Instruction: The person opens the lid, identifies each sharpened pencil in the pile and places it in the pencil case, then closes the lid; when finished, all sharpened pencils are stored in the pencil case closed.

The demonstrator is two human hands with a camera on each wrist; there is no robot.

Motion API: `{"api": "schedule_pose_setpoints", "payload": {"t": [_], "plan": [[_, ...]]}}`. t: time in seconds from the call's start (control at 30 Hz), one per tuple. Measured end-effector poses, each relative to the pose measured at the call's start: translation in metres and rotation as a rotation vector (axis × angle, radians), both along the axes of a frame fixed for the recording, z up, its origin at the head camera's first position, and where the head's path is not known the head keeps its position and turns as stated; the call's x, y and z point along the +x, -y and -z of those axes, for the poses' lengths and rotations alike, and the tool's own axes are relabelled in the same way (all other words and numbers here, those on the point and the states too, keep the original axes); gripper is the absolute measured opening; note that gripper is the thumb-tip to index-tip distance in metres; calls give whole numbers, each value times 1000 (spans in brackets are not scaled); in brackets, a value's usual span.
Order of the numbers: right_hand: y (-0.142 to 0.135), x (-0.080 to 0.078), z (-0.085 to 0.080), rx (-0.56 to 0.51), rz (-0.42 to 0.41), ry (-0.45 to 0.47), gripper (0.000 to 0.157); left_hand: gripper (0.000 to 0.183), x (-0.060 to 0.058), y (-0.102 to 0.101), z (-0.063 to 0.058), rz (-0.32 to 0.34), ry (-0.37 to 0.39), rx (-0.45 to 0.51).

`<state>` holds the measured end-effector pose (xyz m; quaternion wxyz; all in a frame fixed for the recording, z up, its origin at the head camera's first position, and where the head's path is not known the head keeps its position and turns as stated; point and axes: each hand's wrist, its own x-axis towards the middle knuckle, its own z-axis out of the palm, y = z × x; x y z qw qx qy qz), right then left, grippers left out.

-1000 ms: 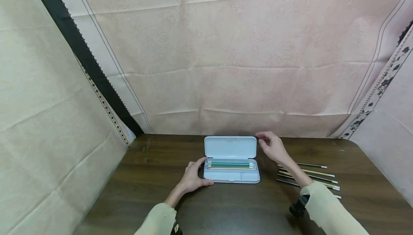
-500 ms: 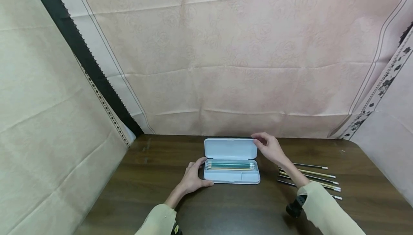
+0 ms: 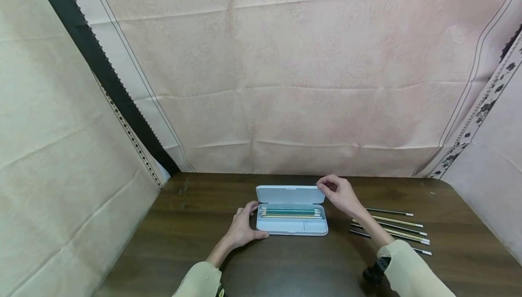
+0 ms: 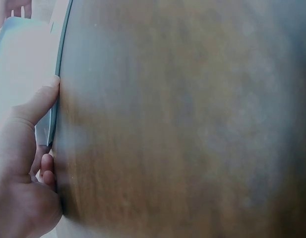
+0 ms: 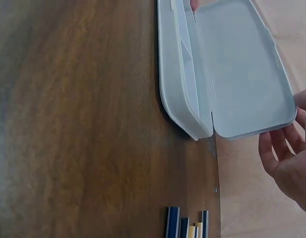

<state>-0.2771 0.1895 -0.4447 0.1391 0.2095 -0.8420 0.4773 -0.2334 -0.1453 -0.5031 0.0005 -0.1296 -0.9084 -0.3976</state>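
A pale blue pencil case (image 3: 281, 228) lies on the table with its hinged lid (image 3: 285, 194) raised and leaning back. Several green pencils (image 3: 290, 211) and a yellowish one lie in its rear compartment. My left hand (image 3: 241, 230) grips the case's left end, thumb at the front edge and fingers towards the back. My right hand (image 3: 341, 195) holds the lid's right upper corner. In the right wrist view its fingers (image 5: 279, 144) sit behind the lid's rim; the thumb is partly out of frame.
Several dark and yellow pencils (image 3: 401, 231) with white ends lie on the table (image 3: 277, 265) to the right, partly under my right forearm. Pale patterned cloth (image 3: 293, 84) hangs behind the table and along both sides.
My right hand has moved left onto the lid's corner. The lid has tilted forward and down and looks shorter in the head view. My left hand keeps its place on the case.
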Motion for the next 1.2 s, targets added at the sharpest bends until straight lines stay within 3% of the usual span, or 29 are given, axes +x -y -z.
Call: {"api": "schedule_pose_setpoints", "payload": {"t": [0.5, 0.63, 0.73, 0.9, 1.2], "plan": [[-6, 17, 0, 44, -170, 61, 10, 98, 1, 1, 2, 3, -5, 6], [0, 36, -18, 75, -195, 39, 10, 100, 1, 1, 2, 2, 4, 1], [1, 42, -21, 95, -215, 16, 11, 102, 1, 1, 2, 1, 4, -3], [-6, 30, 3, 114, -237, -3, 13, 102, 0, 2, 2, 12, -27, -4], [-11, 29, 13, 108, -268, -63, 15, 105, 0, 5, 0, 74, -22, -3]]}}
